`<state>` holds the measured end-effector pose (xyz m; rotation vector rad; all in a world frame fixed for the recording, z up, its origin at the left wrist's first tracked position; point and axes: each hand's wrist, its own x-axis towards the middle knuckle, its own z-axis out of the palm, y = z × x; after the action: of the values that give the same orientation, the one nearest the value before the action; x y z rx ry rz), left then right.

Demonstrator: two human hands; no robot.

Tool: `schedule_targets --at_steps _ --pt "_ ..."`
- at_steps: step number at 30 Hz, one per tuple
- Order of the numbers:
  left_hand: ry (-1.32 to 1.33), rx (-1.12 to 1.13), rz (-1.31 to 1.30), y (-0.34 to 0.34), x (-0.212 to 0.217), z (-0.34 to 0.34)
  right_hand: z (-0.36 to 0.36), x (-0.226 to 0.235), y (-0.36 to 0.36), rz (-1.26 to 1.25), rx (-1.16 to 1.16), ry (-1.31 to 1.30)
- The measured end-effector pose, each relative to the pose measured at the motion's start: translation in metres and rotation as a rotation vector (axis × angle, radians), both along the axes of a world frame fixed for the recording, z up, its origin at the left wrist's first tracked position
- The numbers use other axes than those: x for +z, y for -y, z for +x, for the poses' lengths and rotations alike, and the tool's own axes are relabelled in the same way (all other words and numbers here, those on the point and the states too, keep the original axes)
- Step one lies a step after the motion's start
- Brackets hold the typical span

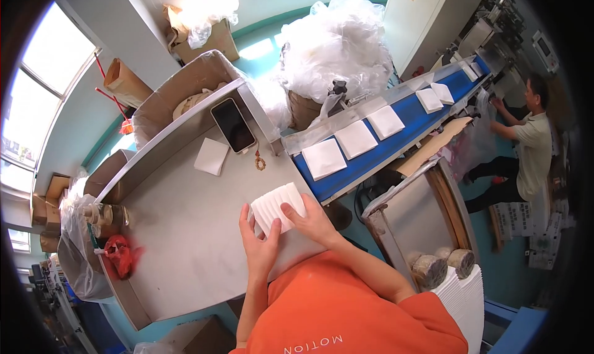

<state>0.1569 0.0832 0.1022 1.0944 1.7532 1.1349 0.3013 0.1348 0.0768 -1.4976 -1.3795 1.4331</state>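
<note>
A small stack of white folded napkins [270, 207] is between my two hands, above the right part of the grey table [185, 249]. My left hand [261, 246] grips its left and near side, thumb on the front. From the right, my right hand [314, 223] closes on it, the thumb pressed across the stack. A single white folded napkin [211, 156] lies flat on the table beyond my hands. Near it rests a dark-screened phone [233, 126] with a beaded charm [260, 162]. Several napkins, one of them a white square [323, 159], lie on the blue conveyor belt [405, 130].
Raised boards edge the table. A lined carton [148, 119] stands behind it, and a red plastic bag [120, 255] lies at its left. At right are a tray-like cart [421, 221] and piled white sheets [461, 304]. Another person [535, 150] sits beyond the conveyor.
</note>
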Motion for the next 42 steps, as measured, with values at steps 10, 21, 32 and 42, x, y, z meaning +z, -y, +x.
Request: schedule_targets --at_steps 10,21,32,42 --pt "0.259 0.029 -0.062 -0.005 -0.006 0.002 0.041 -0.019 -0.004 -0.767 -0.034 -0.641" --pt "0.23 -0.093 -0.033 -0.007 -0.009 0.016 0.005 -0.017 -0.003 -0.161 0.018 -0.336" --pt "0.168 -0.043 -0.049 -0.01 0.0 0.009 0.05 -0.012 -0.021 -0.338 -0.13 -0.418" --pt "0.193 -0.029 -0.051 -0.012 -0.009 0.011 0.041 -0.012 -0.027 -0.467 -0.154 -0.409"
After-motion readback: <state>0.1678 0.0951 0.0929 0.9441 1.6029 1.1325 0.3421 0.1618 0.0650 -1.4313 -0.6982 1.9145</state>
